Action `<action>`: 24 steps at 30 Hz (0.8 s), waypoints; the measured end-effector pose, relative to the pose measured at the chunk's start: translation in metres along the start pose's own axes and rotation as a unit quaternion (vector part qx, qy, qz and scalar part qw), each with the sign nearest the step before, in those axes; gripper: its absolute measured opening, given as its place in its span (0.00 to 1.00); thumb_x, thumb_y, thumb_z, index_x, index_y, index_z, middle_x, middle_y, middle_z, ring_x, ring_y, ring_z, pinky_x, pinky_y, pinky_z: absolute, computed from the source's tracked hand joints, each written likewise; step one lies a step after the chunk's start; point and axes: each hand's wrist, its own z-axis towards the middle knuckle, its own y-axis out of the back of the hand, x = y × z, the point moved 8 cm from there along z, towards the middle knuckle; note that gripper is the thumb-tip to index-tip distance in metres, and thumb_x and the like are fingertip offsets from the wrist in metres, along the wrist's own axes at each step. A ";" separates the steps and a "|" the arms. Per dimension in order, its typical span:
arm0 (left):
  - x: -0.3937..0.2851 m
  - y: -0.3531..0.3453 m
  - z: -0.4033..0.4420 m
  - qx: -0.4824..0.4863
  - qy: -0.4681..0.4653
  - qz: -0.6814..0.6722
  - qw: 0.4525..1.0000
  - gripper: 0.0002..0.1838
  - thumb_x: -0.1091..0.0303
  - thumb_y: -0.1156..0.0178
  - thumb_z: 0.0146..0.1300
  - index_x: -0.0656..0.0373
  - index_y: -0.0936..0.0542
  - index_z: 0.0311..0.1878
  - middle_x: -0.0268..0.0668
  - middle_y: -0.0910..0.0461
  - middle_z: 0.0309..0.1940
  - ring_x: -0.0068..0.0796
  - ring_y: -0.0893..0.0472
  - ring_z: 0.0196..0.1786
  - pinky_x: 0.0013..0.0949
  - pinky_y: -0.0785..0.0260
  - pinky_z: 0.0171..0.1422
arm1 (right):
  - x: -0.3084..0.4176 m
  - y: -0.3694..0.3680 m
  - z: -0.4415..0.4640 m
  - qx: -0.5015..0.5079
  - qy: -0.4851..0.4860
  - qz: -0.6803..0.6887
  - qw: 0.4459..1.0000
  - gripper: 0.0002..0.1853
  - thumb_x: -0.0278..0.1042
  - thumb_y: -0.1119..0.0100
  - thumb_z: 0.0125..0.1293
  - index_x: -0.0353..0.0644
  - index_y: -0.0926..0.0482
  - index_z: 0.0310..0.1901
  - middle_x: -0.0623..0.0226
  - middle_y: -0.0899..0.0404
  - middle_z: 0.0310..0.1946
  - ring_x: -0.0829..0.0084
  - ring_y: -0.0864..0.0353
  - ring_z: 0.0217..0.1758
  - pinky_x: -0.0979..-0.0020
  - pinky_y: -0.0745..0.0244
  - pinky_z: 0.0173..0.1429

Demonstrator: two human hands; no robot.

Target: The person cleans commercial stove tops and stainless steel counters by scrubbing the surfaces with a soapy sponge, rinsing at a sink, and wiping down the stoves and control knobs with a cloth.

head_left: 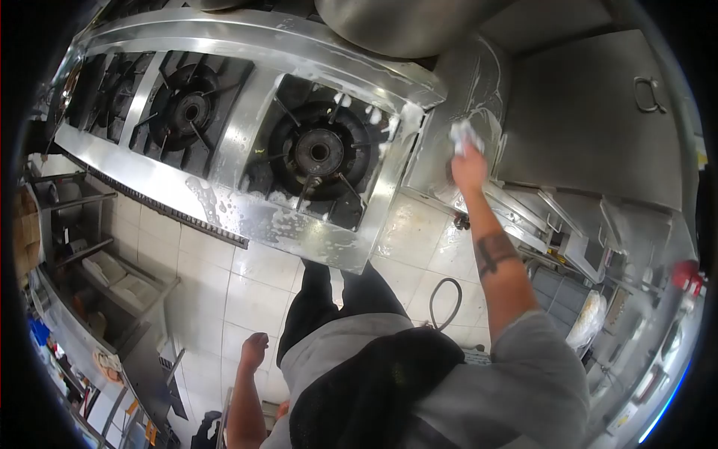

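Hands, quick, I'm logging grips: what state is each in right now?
Left hand: curled closed, nothing visible in it.
Right hand: closed, holding a foamy white item.

The pale tiled floor (202, 273), laid in a grid, spreads beneath you toward your 8 o'clock and shines under the light at 3 o'clock. Farther out at your 8 o'clock stands a loaded metal shelf (142, 370); at your 2 o'clock, a broad steel panel (591, 123) bears a handle (639, 96). A bluish light strip (666, 404) edges your view at 4 o'clock.
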 end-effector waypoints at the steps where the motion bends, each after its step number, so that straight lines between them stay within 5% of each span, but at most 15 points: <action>1: -0.001 -0.007 -0.003 0.007 0.006 0.001 1.000 0.19 0.60 0.45 0.71 0.67 0.19 0.52 0.42 0.14 0.40 0.31 0.15 0.39 0.34 0.24 0.43 | 0.025 -0.005 0.020 0.016 0.005 0.016 1.000 0.24 0.23 0.43 0.52 0.51 0.16 0.53 0.53 0.16 0.47 0.50 0.16 0.48 0.55 0.18 0.51; 3: -0.003 -0.016 -0.006 0.008 0.017 0.000 1.000 0.20 0.58 0.46 0.72 0.65 0.20 0.55 0.40 0.14 0.42 0.30 0.14 0.42 0.34 0.25 0.41 | 0.055 -0.028 0.010 0.036 0.013 0.037 0.999 0.23 0.23 0.43 0.53 0.51 0.15 0.51 0.53 0.16 0.49 0.50 0.16 0.51 0.55 0.19 0.53; 5: -0.008 -0.023 -0.008 -0.014 0.017 -0.007 1.000 0.21 0.57 0.46 0.73 0.66 0.20 0.56 0.41 0.14 0.43 0.30 0.14 0.43 0.34 0.24 0.42 | 0.111 -0.036 -0.042 0.005 0.285 0.051 0.957 0.18 0.23 0.44 0.55 0.47 0.15 0.47 0.52 0.16 0.47 0.47 0.19 0.54 0.54 0.22 0.57; 8: -0.044 -0.030 -0.026 -0.045 -0.013 -0.048 0.998 0.19 0.60 0.43 0.72 0.69 0.18 0.52 0.44 0.14 0.40 0.32 0.15 0.39 0.33 0.23 0.47 | 0.118 -0.042 -0.041 0.022 0.328 0.035 0.944 0.17 0.23 0.44 0.55 0.43 0.16 0.47 0.52 0.17 0.47 0.46 0.21 0.57 0.52 0.24 0.60; 12: -0.053 -0.040 -0.044 -0.092 0.020 -0.144 0.985 0.18 0.61 0.42 0.73 0.68 0.19 0.54 0.42 0.14 0.42 0.31 0.15 0.43 0.32 0.24 0.50 | 0.130 -0.049 0.032 0.084 0.238 -0.061 0.966 0.19 0.22 0.43 0.52 0.39 0.17 0.47 0.50 0.16 0.43 0.48 0.20 0.54 0.52 0.25 0.59; 15: -0.030 -0.060 -0.050 -0.073 0.015 -0.138 0.988 0.21 0.58 0.45 0.72 0.66 0.21 0.58 0.41 0.15 0.44 0.30 0.16 0.45 0.32 0.25 0.47 | 0.145 -0.048 -0.018 0.145 0.245 -0.148 0.947 0.16 0.23 0.43 0.52 0.41 0.16 0.43 0.51 0.16 0.41 0.49 0.19 0.52 0.53 0.25 0.58; 19: 0.017 -0.086 -0.053 -0.061 0.012 -0.121 0.991 0.21 0.58 0.43 0.71 0.68 0.19 0.55 0.43 0.15 0.45 0.33 0.16 0.44 0.35 0.25 0.50 | 0.158 -0.056 -0.174 0.094 0.457 -0.020 0.884 0.12 0.25 0.42 0.52 0.43 0.17 0.39 0.55 0.16 0.35 0.53 0.19 0.46 0.54 0.25 0.53; 24: 0.048 -0.078 -0.053 -0.049 0.007 -0.007 0.999 0.22 0.52 0.44 0.70 0.62 0.16 0.53 0.50 0.15 0.51 0.48 0.18 0.58 0.42 0.27 0.63 | 0.144 -0.063 -0.205 0.206 0.393 -0.034 0.896 0.15 0.25 0.41 0.52 0.41 0.16 0.43 0.58 0.14 0.39 0.57 0.17 0.50 0.58 0.26 0.62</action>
